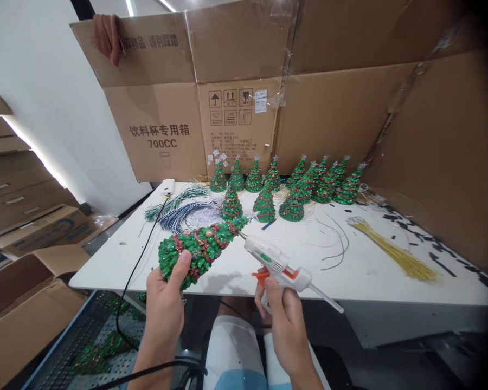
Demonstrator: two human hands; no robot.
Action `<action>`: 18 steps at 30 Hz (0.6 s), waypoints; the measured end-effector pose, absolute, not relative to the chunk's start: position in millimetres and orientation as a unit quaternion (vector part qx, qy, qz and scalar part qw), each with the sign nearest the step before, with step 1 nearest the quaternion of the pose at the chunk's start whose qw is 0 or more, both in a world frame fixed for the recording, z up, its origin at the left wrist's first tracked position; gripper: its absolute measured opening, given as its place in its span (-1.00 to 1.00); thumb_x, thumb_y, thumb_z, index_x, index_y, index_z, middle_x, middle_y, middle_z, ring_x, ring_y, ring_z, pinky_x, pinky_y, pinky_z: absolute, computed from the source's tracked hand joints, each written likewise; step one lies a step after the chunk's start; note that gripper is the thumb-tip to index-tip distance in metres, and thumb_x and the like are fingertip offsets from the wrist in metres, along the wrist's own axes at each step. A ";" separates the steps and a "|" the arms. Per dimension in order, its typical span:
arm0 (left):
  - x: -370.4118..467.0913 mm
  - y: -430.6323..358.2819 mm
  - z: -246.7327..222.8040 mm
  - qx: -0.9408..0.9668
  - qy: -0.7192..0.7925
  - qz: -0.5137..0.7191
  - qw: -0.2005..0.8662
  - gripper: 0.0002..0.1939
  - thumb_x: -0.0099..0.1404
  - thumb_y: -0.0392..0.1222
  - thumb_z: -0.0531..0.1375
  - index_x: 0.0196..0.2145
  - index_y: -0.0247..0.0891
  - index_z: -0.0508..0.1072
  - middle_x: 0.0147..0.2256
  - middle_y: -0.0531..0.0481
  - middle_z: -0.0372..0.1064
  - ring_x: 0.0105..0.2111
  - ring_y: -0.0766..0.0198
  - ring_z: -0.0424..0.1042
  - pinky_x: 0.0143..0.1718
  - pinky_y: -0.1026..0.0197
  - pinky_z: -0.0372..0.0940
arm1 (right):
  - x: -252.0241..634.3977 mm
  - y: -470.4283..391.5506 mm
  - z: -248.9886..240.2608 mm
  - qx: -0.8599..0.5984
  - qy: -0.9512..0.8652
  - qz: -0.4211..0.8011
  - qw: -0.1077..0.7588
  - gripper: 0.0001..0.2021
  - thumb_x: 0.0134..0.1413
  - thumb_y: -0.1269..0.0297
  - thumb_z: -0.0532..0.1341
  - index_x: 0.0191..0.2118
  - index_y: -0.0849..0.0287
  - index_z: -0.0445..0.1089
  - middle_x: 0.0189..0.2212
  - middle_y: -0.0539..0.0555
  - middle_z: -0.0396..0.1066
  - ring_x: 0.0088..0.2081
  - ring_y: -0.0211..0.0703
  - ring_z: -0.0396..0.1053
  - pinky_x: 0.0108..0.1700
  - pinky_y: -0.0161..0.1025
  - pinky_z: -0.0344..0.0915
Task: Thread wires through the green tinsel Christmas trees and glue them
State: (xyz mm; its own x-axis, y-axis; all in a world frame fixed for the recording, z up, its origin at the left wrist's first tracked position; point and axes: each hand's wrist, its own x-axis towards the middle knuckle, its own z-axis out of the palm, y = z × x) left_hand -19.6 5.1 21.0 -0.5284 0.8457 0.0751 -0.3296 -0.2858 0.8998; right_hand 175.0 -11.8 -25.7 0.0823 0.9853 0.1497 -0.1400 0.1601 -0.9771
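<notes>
A green Christmas tree ornament (pixel 201 246) with red garland lies tilted in my left hand (pixel 166 298), its thumb pressed on the tree's side and its star tip pointing right. My right hand (pixel 282 319) is wrapped round the handle of a white glue gun (pixel 268 254) with an orange trigger. The gun's metal nozzle is close to the upper part of the tree; whether they touch I cannot tell. A glue stick juts from the back of the gun.
Several small trees (pixel 264 203) stand along the back of the white table (pixel 126 276). Blue wires (pixel 187 216), green wires and yellow wires (pixel 394 252) lie in bundles. Cardboard (pixel 236 124) walls the back and right. A black cable hangs at left above a crate (pixel 65 352) of trees.
</notes>
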 end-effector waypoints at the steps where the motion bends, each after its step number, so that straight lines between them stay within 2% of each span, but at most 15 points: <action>1: -20.8 4.8 22.4 0.281 0.448 0.754 0.389 -0.50 0.21 0.09 0.62 -0.03 -0.30 0.76 -0.14 -0.12 0.77 -0.07 0.02 0.74 0.11 0.07 0.60 | 177.4 -12.3 -25.3 -0.432 -0.483 0.490 0.583 -0.42 0.48 -0.32 0.19 -0.42 0.05 0.28 -0.55 -0.09 0.16 -0.48 -0.22 0.13 -0.37 -0.19 0.16; 6: -24.6 4.1 31.5 0.237 0.428 0.783 0.384 -0.46 0.09 0.04 0.68 -0.04 -0.25 0.75 -0.16 -0.04 0.76 -0.14 0.11 0.75 0.06 0.16 0.62 | 187.1 -16.4 -15.1 -0.389 -0.478 0.549 0.565 -0.52 0.49 -0.28 0.21 -0.16 0.10 0.45 -0.56 -0.13 0.14 -0.49 -0.22 0.07 -0.33 -0.17 0.14; 9: -25.3 3.7 33.5 0.235 0.430 0.778 0.393 -0.47 0.07 0.03 0.69 -0.07 -0.26 0.76 -0.17 -0.04 0.76 -0.16 0.12 0.75 0.04 0.17 0.63 | 188.3 -19.6 -7.3 -0.408 -0.481 0.539 0.559 -0.51 0.48 -0.27 0.22 -0.22 0.10 0.42 -0.55 -0.13 0.13 -0.48 -0.23 0.06 -0.33 -0.17 0.11; 13: -26.5 2.8 33.7 0.238 0.434 0.773 0.397 -0.49 0.05 0.03 0.70 -0.12 -0.27 0.76 -0.19 -0.04 0.76 -0.18 0.10 0.75 0.04 0.15 0.63 | 187.1 -21.9 -3.5 -0.413 -0.476 0.536 0.561 -0.56 0.50 -0.23 0.22 -0.08 0.10 0.44 -0.56 -0.17 0.10 -0.50 -0.25 0.00 -0.35 -0.19 0.05; 18: -28.0 2.3 34.7 0.231 0.440 0.772 0.397 -0.50 0.02 0.03 0.71 -0.17 -0.27 0.75 -0.23 -0.05 0.76 -0.18 0.07 0.76 0.06 0.10 0.64 | 186.4 -21.4 -4.5 -0.414 -0.473 0.542 0.558 -0.55 0.49 -0.25 0.23 -0.12 0.10 0.43 -0.58 -0.17 0.10 -0.50 -0.26 -0.03 -0.37 -0.19 0.02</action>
